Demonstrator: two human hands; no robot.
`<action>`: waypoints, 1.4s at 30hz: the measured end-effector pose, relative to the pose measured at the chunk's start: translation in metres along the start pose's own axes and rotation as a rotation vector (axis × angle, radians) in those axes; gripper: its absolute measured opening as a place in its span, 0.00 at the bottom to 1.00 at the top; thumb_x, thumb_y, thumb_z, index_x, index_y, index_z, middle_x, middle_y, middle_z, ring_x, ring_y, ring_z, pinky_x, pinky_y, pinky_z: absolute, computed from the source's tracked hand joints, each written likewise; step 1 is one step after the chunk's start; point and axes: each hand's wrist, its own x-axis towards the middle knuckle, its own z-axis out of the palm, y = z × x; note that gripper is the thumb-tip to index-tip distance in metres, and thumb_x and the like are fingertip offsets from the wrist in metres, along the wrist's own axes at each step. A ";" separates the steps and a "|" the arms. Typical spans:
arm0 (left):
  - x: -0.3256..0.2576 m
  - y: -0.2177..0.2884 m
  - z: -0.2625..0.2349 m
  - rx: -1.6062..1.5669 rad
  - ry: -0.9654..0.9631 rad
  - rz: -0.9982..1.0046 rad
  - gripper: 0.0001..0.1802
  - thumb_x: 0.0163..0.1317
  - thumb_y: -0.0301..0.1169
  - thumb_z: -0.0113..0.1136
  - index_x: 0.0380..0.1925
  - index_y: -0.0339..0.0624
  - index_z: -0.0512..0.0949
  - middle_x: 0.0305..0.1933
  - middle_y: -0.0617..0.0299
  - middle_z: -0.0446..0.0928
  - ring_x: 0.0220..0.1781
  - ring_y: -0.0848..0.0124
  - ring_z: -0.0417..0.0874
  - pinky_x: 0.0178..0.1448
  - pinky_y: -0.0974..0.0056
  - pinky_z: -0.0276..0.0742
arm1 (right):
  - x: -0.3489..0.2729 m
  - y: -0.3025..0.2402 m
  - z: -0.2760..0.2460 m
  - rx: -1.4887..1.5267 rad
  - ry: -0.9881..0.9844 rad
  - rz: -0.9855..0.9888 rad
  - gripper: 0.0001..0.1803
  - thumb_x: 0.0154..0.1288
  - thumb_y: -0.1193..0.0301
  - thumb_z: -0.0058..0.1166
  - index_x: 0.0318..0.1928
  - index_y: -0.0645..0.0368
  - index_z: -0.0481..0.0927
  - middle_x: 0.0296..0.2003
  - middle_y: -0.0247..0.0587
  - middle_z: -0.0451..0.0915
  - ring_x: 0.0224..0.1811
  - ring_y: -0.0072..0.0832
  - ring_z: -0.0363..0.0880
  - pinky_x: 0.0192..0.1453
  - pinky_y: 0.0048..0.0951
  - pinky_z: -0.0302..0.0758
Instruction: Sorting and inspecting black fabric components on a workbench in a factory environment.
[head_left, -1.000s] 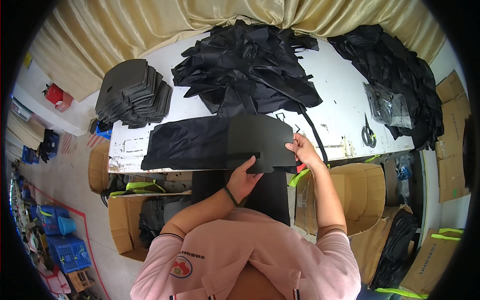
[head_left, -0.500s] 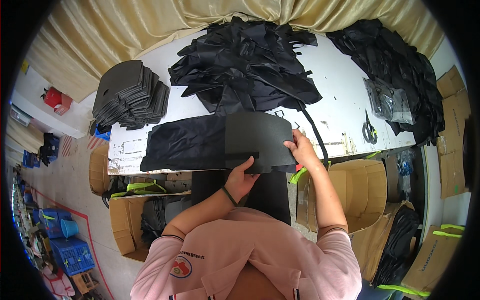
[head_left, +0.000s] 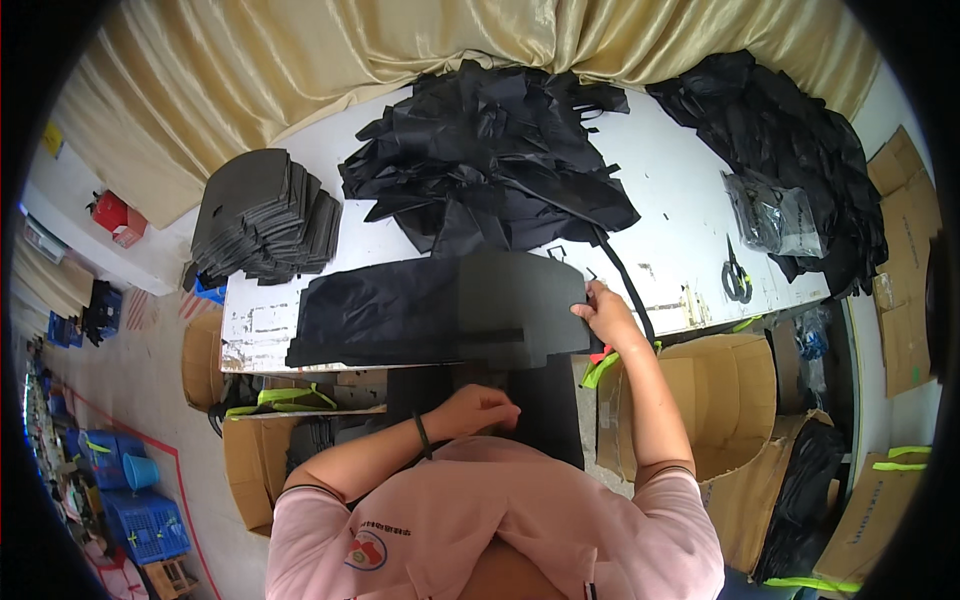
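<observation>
A dark grey foam-like panel with a curved right end lies at the table's near edge. Its left part overlaps a flat black fabric piece. My right hand pinches the panel's right edge, thumb on top. My left hand is off the panel, close in front of my body, its fingers curled together; whether anything is inside them is hidden. Beyond the panel lies a heap of black fabric pieces, with a black strap trailing down near my right hand.
A stack of dark grey panels stands on the table's left. Black scissors, a clear plastic bag and more black fabric are at the right. Cardboard boxes stand below the table's near edge; a beige curtain hangs behind.
My left hand has let go of the panel's near edge and drawn back toward my body, its fingers curling. The right hand stays on the panel's edge. The whole view has shifted slightly.
</observation>
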 end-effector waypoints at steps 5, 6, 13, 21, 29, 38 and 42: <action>0.003 0.034 -0.003 1.599 0.840 0.758 0.41 0.56 0.51 0.64 0.68 0.54 0.62 0.73 0.45 0.54 0.74 0.47 0.54 0.71 0.37 0.49 | 0.050 -0.055 0.015 -0.090 0.328 -0.327 0.25 0.55 0.63 0.66 0.51 0.61 0.76 0.46 0.52 0.77 0.49 0.48 0.76 0.53 0.40 0.74; 0.011 0.030 -0.008 1.637 0.882 0.638 0.47 0.52 0.52 0.66 0.71 0.56 0.57 0.75 0.46 0.50 0.76 0.46 0.49 0.71 0.32 0.45 | 0.063 -0.071 0.022 -0.053 0.309 -0.369 0.25 0.55 0.62 0.65 0.51 0.61 0.76 0.47 0.53 0.76 0.52 0.50 0.74 0.55 0.42 0.72; 0.025 0.021 -0.011 1.749 0.900 0.606 0.53 0.48 0.56 0.67 0.72 0.58 0.53 0.75 0.47 0.49 0.76 0.47 0.48 0.69 0.29 0.44 | 0.165 -0.135 0.043 -0.171 0.064 -0.385 0.23 0.52 0.60 0.67 0.43 0.62 0.80 0.41 0.52 0.78 0.43 0.47 0.78 0.46 0.40 0.76; 0.022 0.019 -0.018 1.701 0.912 0.660 0.51 0.49 0.58 0.65 0.71 0.59 0.56 0.75 0.47 0.49 0.76 0.46 0.48 0.69 0.27 0.43 | 0.112 -0.339 -0.102 0.668 -0.052 -0.577 0.14 0.60 0.67 0.63 0.45 0.60 0.79 0.30 0.30 0.77 0.27 0.19 0.72 0.30 0.23 0.71; -0.042 0.087 0.004 1.015 0.566 1.000 0.38 0.57 0.41 0.66 0.67 0.48 0.64 0.72 0.46 0.56 0.72 0.49 0.60 0.72 0.53 0.58 | 0.061 -0.445 -0.174 0.358 0.331 -1.387 0.08 0.56 0.78 0.51 0.36 0.68 0.79 0.33 0.51 0.82 0.33 0.37 0.80 0.37 0.35 0.76; -0.123 0.175 0.014 0.711 0.829 1.277 0.45 0.56 0.37 0.67 0.71 0.45 0.54 0.76 0.46 0.47 0.78 0.56 0.48 0.73 0.56 0.53 | -0.045 -0.475 -0.186 -0.190 0.557 -1.242 0.08 0.55 0.75 0.52 0.33 0.68 0.81 0.37 0.67 0.79 0.44 0.55 0.79 0.48 0.49 0.75; -0.164 0.201 -0.014 0.051 0.882 1.373 0.36 0.68 0.31 0.56 0.71 0.44 0.50 0.64 0.52 0.68 0.63 0.67 0.69 0.66 0.64 0.64 | -0.042 -0.477 -0.187 -0.199 0.818 -1.291 0.11 0.55 0.73 0.51 0.34 0.68 0.81 0.37 0.66 0.80 0.44 0.53 0.80 0.50 0.47 0.75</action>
